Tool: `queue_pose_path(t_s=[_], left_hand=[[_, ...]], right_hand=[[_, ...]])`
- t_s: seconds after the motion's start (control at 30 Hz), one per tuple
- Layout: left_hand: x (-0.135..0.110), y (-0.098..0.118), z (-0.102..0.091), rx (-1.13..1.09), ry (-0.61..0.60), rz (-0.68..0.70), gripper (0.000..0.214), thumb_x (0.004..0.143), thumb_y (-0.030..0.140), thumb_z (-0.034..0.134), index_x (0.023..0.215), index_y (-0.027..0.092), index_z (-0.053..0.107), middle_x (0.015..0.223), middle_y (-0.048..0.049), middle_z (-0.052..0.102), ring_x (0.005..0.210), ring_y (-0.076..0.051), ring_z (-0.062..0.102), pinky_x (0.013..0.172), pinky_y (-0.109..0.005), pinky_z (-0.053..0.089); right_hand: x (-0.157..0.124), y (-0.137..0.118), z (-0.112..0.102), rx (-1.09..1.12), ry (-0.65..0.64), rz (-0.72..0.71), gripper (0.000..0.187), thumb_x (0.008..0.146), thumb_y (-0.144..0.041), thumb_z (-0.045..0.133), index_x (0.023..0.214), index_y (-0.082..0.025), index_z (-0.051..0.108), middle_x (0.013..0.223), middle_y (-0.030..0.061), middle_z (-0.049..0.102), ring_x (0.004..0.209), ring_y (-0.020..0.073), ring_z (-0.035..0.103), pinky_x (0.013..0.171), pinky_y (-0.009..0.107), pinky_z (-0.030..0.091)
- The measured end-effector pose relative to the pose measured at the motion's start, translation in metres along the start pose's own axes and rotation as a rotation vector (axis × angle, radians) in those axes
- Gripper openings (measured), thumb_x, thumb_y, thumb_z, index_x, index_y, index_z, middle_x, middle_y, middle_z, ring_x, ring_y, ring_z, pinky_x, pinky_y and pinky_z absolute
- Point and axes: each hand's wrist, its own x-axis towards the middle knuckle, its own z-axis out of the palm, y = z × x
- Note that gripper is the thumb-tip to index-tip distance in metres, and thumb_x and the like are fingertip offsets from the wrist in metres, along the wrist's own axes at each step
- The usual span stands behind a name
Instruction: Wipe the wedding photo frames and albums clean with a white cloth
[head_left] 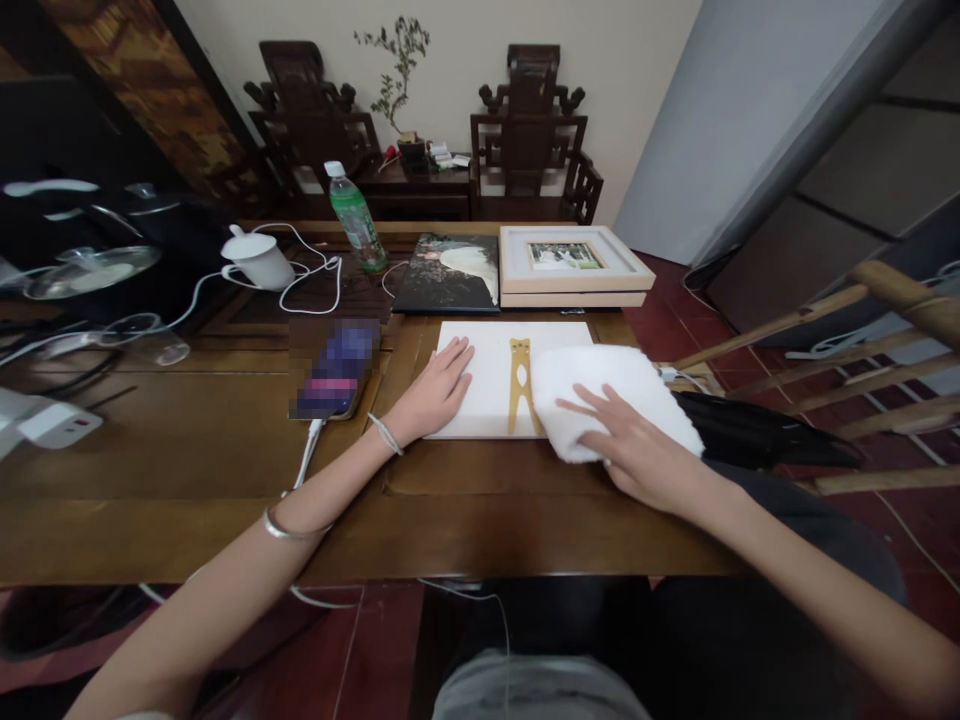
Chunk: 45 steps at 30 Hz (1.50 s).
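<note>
A white board [487,375] lies flat on the brown wooden table [225,470], with a gold stand piece [520,385] on its back. My left hand [435,392] rests open, fingers flat, on the board's left edge. My right hand [637,450] presses, fingers spread, on a fluffy white cloth [607,395] that covers the board's right part.
Behind the board lie a dark photo print [450,272] and a stack of white framed pictures [570,265]. A phone [335,370] on a white cable, a green bottle [358,220], a white teapot [259,260] and glassware [90,270] stand to the left. A black object [750,430] lies right.
</note>
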Motion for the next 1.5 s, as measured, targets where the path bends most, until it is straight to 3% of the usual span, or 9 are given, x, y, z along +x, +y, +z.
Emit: queue_pose_path(t_s=[0.13, 0.23, 0.4, 0.6, 0.77, 0.97, 1.1, 1.4, 1.5], left_hand=[[0.000, 0.001, 0.000, 0.005, -0.001, 0.003, 0.054, 0.096, 0.034, 0.029, 0.141, 0.007, 0.037, 0.153, -0.0174, 0.029, 0.144, -0.026, 0.020, 0.117, -0.048, 0.017], [0.000, 0.000, 0.001, -0.005, 0.004, 0.000, 0.056, 0.095, 0.034, 0.029, 0.142, 0.004, 0.035, 0.153, -0.0185, 0.028, 0.144, -0.026, 0.021, 0.117, -0.048, 0.018], [0.000, -0.004, 0.003, -0.038, 0.031, 0.003, 0.056, 0.096, 0.034, 0.027, 0.143, 0.005, 0.032, 0.154, -0.0178, 0.025, 0.144, -0.024, 0.020, 0.117, -0.048, 0.018], [0.000, -0.005, 0.002, -0.042, 0.023, -0.009, 0.055, 0.096, 0.033, 0.027, 0.142, 0.006, 0.035, 0.153, -0.0178, 0.028, 0.144, -0.024, 0.020, 0.118, -0.046, 0.018], [0.001, -0.005, 0.003, -0.036, 0.016, -0.011, 0.054, 0.095, 0.033, 0.027, 0.142, 0.007, 0.034, 0.153, -0.0172, 0.029, 0.144, -0.025, 0.020, 0.118, -0.047, 0.018], [0.000, -0.001, 0.003, 0.003, 0.017, -0.029, 0.053, 0.096, 0.030, 0.026, 0.143, 0.008, 0.034, 0.153, -0.0167, 0.028, 0.144, -0.025, 0.021, 0.117, -0.051, 0.016], [-0.001, 0.001, 0.002, 0.008, 0.031, -0.029, 0.053, 0.096, 0.031, 0.025, 0.142, 0.006, 0.034, 0.153, -0.0183, 0.028, 0.143, -0.027, 0.022, 0.116, -0.052, 0.018], [-0.001, -0.006, 0.003, -0.030, 0.029, -0.016, 0.055, 0.096, 0.034, 0.026, 0.143, 0.006, 0.034, 0.153, -0.0174, 0.029, 0.144, -0.025, 0.021, 0.117, -0.045, 0.019], [-0.001, -0.008, 0.003, -0.047, 0.022, -0.017, 0.055, 0.097, 0.035, 0.025, 0.143, 0.009, 0.034, 0.153, -0.0150, 0.029, 0.144, -0.024, 0.021, 0.117, -0.044, 0.019]], right_hand=[[-0.024, -0.027, -0.017, 0.032, -0.081, -0.018, 0.047, 0.063, 0.007, 0.040, 0.094, -0.016, 0.068, 0.143, 0.0115, 0.047, 0.139, 0.0297, 0.028, 0.112, 0.058, 0.027], [-0.019, -0.025, -0.027, 0.042, -0.117, 0.015, 0.050, 0.064, 0.005, 0.040, 0.097, -0.018, 0.068, 0.141, 0.0113, 0.050, 0.135, 0.0282, 0.037, 0.110, 0.053, 0.033], [0.025, 0.017, -0.018, 0.052, -0.101, 0.144, 0.057, 0.066, 0.002, 0.041, 0.115, -0.019, 0.061, 0.140, 0.0130, 0.050, 0.133, 0.0289, 0.040, 0.107, 0.054, 0.037], [0.089, 0.052, 0.007, 0.078, 0.106, 0.227, 0.060, 0.071, 0.001, 0.036, 0.127, -0.015, 0.051, 0.130, 0.0129, 0.057, 0.135, 0.0298, 0.037, 0.106, 0.058, 0.031], [0.102, 0.017, 0.019, 0.043, 0.061, 0.110, 0.058, 0.069, 0.005, 0.039, 0.120, -0.014, 0.056, 0.144, 0.0148, 0.045, 0.140, 0.0321, 0.025, 0.110, 0.061, 0.022], [0.054, -0.046, 0.013, 0.028, -0.058, -0.047, 0.049, 0.068, 0.006, 0.042, 0.108, -0.013, 0.063, 0.148, 0.0158, 0.039, 0.141, 0.0359, 0.018, 0.110, 0.065, 0.019], [0.034, -0.060, 0.002, 0.097, -0.100, -0.108, 0.047, 0.069, 0.005, 0.042, 0.106, -0.014, 0.064, 0.148, 0.0147, 0.039, 0.141, 0.0320, 0.022, 0.111, 0.061, 0.023], [0.107, 0.009, 0.013, 0.006, 0.017, -0.021, 0.056, 0.069, 0.007, 0.040, 0.117, -0.015, 0.058, 0.143, 0.0155, 0.044, 0.139, 0.0303, 0.028, 0.109, 0.061, 0.025], [0.125, 0.019, 0.017, -0.053, 0.039, -0.013, 0.056, 0.071, 0.007, 0.039, 0.119, -0.013, 0.057, 0.145, 0.0163, 0.043, 0.140, 0.0323, 0.025, 0.107, 0.063, 0.026]])
